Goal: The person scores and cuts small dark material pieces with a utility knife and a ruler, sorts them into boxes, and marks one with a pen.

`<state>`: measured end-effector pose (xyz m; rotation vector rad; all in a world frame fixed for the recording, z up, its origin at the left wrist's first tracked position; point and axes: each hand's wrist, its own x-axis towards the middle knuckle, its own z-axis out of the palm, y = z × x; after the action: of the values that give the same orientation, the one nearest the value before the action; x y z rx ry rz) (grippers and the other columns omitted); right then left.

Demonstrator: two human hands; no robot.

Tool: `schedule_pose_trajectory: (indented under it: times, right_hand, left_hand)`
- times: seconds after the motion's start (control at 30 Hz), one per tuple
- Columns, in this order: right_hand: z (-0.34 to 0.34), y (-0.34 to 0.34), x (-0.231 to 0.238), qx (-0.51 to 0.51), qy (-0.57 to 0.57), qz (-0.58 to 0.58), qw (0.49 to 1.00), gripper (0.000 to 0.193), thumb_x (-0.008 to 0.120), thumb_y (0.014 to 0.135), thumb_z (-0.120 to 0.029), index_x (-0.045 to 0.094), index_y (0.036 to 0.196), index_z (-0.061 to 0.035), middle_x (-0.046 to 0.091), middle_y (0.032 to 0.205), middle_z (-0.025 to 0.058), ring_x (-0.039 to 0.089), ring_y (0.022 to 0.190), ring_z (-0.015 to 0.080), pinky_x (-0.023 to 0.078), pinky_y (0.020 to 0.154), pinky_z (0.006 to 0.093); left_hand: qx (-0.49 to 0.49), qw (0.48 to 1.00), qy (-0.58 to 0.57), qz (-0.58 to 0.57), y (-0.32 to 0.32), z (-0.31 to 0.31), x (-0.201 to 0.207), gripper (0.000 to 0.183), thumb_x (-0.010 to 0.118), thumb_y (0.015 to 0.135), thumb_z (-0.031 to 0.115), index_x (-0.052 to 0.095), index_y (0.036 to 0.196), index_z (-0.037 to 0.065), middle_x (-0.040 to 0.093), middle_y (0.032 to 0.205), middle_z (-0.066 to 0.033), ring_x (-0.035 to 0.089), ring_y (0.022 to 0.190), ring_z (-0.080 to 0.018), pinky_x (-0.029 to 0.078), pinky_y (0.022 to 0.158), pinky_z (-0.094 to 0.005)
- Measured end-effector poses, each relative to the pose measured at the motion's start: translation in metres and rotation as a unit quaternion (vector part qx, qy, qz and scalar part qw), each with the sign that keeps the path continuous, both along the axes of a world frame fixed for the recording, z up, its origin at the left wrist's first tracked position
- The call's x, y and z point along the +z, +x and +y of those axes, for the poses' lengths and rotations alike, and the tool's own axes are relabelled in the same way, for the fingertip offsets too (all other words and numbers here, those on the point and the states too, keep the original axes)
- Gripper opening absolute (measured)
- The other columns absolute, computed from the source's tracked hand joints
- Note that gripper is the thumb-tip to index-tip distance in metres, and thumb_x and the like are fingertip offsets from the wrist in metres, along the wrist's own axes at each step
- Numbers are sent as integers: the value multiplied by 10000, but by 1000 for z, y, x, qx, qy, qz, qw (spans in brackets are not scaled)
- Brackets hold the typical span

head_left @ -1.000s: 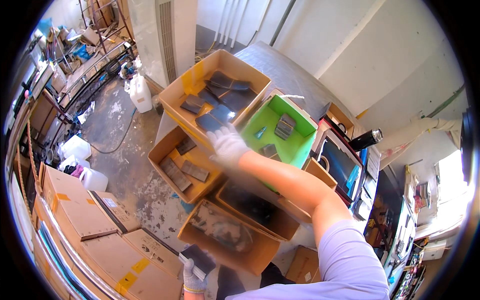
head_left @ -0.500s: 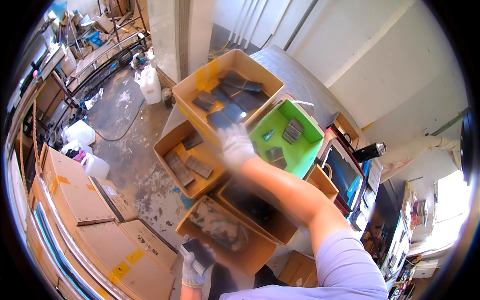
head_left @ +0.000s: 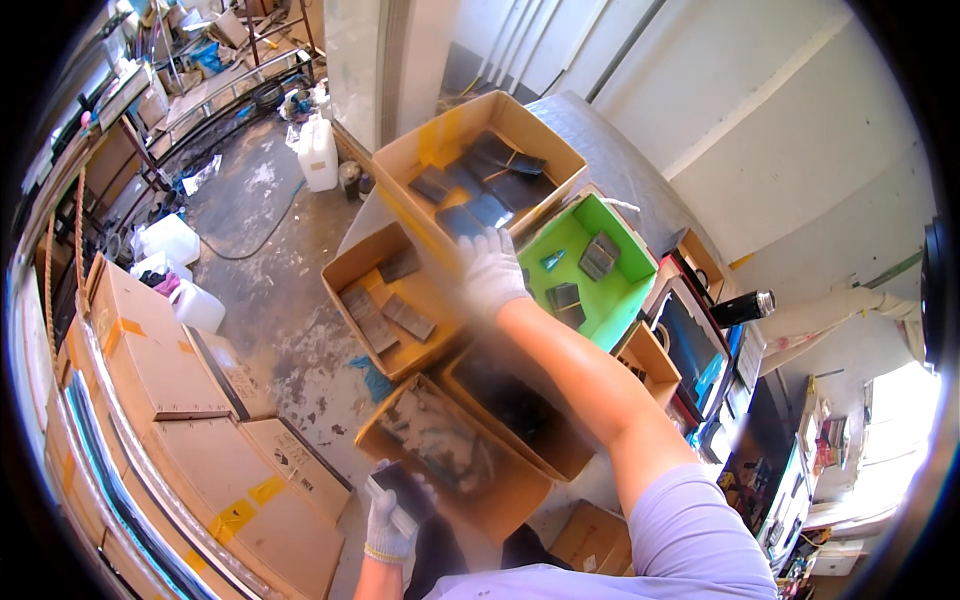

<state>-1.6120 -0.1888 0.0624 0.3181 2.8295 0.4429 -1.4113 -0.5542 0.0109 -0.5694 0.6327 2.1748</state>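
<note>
Low in front of me, my left hand (head_left: 390, 525), in a whitish knit glove, is closed around a dark flat rectangular piece (head_left: 406, 490) with a paler edge. My right hand (head_left: 490, 275), gloved the same way, reaches to the near wall of the upper cardboard box (head_left: 548, 133). Its fingers are stretched out at the rim, and nothing shows in them. Inside that box lie several dark flat pieces (head_left: 470, 214), some banded into bundles. To its right, a green-lined box (head_left: 612, 300) holds small banded stacks (head_left: 599, 256).
A cardboard box (head_left: 340, 272) with grey stacks stands left of my right hand. Nearer sit a box (head_left: 500, 510) with greyish contents and another with a dark inside (head_left: 520, 400). Large closed cartons (head_left: 240, 490) line the left; white jugs (head_left: 318, 155) stand on the stained floor.
The view has shifted slightly, so the boxes sit further right. My right hand remains by the upper box's near wall. My left hand still holds the dark piece, now tilted differently.
</note>
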Motion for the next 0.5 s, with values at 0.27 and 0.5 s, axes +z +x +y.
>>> schedule_pose_trajectory:
  times: [0.27, 0.5]
  right_hand:
    - [9, 28, -9, -34, -74, 170, 982, 988, 621, 884, -618, 245, 1584, -30, 339, 1582, 220, 223, 1511, 413, 133, 1225, 572]
    - [-135, 179, 22, 74, -567, 162, 804, 1100, 863, 679, -395, 310, 1542, 5, 406, 1519, 271, 385, 1416, 414, 295, 1192, 460]
  left_hand:
    - [-9, 1000, 24, -3, 22, -13, 18, 649, 755, 880, 400, 481, 1426, 182, 637, 1253, -183, 662, 1104, -355, 541, 988, -526]
    - [4, 997, 74, 26, 57, -34, 37, 736, 743, 864, 513, 473, 1445, 149, 613, 1294, -173, 639, 1140, -342, 538, 995, -513]
